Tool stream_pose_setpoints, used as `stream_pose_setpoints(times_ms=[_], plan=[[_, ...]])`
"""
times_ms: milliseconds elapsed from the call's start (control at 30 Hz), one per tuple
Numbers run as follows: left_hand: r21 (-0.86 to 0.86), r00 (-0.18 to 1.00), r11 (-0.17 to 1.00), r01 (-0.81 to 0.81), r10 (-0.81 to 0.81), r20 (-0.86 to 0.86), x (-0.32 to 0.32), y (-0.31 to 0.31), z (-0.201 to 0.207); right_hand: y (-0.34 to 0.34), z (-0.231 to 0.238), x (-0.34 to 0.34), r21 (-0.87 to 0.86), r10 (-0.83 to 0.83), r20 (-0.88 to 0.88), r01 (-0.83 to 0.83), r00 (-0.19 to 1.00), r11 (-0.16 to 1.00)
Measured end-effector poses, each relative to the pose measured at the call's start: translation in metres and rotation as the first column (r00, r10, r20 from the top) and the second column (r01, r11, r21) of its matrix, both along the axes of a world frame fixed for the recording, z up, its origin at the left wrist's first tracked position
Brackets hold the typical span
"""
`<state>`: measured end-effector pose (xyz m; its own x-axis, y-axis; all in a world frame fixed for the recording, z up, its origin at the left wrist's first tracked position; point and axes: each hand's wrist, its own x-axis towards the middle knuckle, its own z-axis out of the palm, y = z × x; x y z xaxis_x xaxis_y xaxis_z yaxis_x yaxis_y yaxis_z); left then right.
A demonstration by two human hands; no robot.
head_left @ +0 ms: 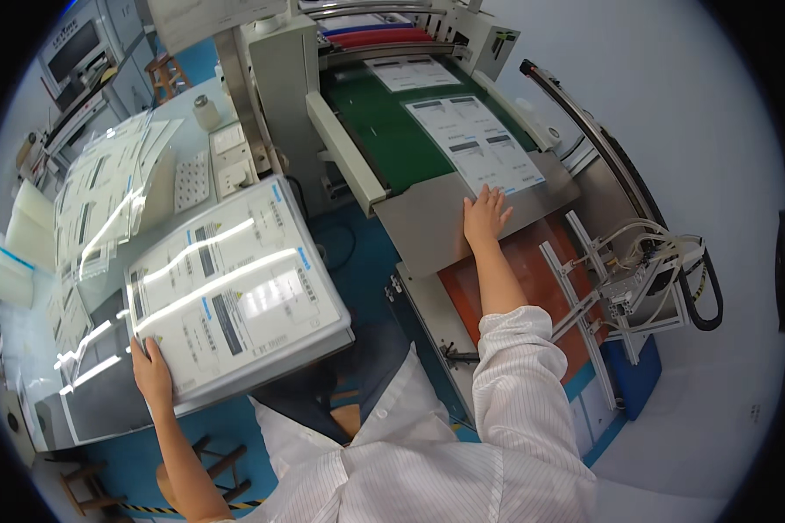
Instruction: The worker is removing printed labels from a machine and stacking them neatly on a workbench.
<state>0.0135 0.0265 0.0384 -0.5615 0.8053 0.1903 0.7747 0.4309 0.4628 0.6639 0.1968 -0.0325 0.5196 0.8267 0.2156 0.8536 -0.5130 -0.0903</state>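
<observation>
My right hand [487, 216] lies with fingers spread on a grey metal plate [419, 227], fingertips at the near edge of a white printed sheet [475, 139]. That sheet rests partly on the plate and partly on a green conveyor belt [379, 144]. At the left, a thick stack of glossy printed sheets [235, 292] sits at the edge of a table. My left hand [154, 376] grips the stack's near left corner, thumb on the top and fingers along the side; some fingertips are hidden.
Another printed sheet [410, 73] lies farther along the belt, before red and blue rollers [384, 37]. Loose clear printed sheets [105, 187] and a small bottle [206, 113] are on the table [139, 410]. A metal frame with hoses [637, 288] stands right, over an orange surface [506, 261].
</observation>
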Motion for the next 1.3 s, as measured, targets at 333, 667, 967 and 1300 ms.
stream_pose_setpoints(times_ms=[333,667,967,1300], plan=[[-0.002,0.999,1.000,-0.030,0.030,-0.039,0.013,0.002,-0.001,0.007,-0.004,0.024,0.046,0.045,-0.055,-0.042,0.997,0.998],[-0.012,1.000,1.000,-0.013,0.013,0.011,0.022,0.004,0.023,-0.062,-0.005,-0.022,0.061,0.262,-0.206,-0.255,0.943,0.965],[0.079,0.995,0.996,-0.035,0.027,0.095,0.016,-0.004,0.011,-0.121,0.026,-0.048,-0.195,0.438,-0.236,-0.483,0.868,0.853],[0.199,0.997,0.978,-0.068,0.057,0.061,0.015,-0.017,0.008,-0.132,0.088,-0.117,0.188,0.586,-0.169,-0.557,0.793,0.809]])
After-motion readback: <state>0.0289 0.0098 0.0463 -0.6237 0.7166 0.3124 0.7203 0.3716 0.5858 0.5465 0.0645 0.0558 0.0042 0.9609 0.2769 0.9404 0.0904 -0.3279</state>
